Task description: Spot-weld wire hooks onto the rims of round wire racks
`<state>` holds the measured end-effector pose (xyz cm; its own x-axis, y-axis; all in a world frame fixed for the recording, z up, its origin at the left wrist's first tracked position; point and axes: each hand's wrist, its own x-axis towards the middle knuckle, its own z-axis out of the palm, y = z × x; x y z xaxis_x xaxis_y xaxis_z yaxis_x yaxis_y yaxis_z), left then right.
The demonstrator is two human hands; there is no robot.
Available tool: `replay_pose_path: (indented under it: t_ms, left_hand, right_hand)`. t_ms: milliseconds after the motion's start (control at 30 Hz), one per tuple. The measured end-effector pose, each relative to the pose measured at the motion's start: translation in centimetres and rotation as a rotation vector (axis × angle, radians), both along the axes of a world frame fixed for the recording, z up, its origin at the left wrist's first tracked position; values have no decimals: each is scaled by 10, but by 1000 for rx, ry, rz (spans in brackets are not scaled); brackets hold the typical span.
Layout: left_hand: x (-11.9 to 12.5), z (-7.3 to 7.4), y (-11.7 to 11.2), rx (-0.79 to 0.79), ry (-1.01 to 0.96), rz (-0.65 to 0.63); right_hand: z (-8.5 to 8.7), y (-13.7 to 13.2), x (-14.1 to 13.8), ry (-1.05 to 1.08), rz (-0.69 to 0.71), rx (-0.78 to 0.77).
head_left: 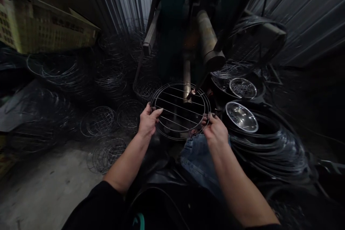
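Note:
A round wire rack (180,110), with parallel straight rods inside concentric rings, is held up in front of me. My left hand (147,119) grips its near left rim, with the fingers over the wires. My right hand (215,129) holds the right rim, its fingertips hooked on the outer ring. A pointed dark electrode tip (192,94) of a tall welding machine (207,39) touches or nearly touches the rack's upper right wires. A lower post (187,79) shows behind the rack.
Several wire baskets (98,121) lie on the concrete floor (45,187) to my left. Steel bowls (242,116) rest on dark wire coils (269,151) to my right. My denim-covered knee (199,158) is below the rack. Corrugated metal walls (304,14) and a yellow crate (45,25) stand behind.

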<state>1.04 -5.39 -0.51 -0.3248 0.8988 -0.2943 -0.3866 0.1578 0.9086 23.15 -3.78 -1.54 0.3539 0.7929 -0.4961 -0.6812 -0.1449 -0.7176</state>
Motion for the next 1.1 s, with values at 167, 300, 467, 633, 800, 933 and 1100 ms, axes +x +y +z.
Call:
replay_pose_path:
  t_ms: [167, 300, 467, 633, 800, 933, 1100]
  left_hand:
    - [0, 11, -6, -1, -8, -7]
    - [0, 16, -10, -3, 18, 1]
    - [3, 25, 0, 15, 55, -9]
    - [10, 24, 23, 57, 16, -3]
    - [13, 13, 26, 121, -91, 28]
    - [13, 13, 20, 127, -149, 72]
    - [15, 27, 9, 139, -123, 81]
  right_hand:
    - [3, -18, 5, 3, 54, 78]
    - [4, -23, 7, -24, 63, 104]
    - [10, -13, 9, 16, 33, 74]
    - [10, 17, 12, 6, 28, 55]
    - [5, 29, 13, 9, 35, 29]
    - [7, 17, 12, 21, 26, 6]
    - [15, -8, 16, -6, 18, 78]
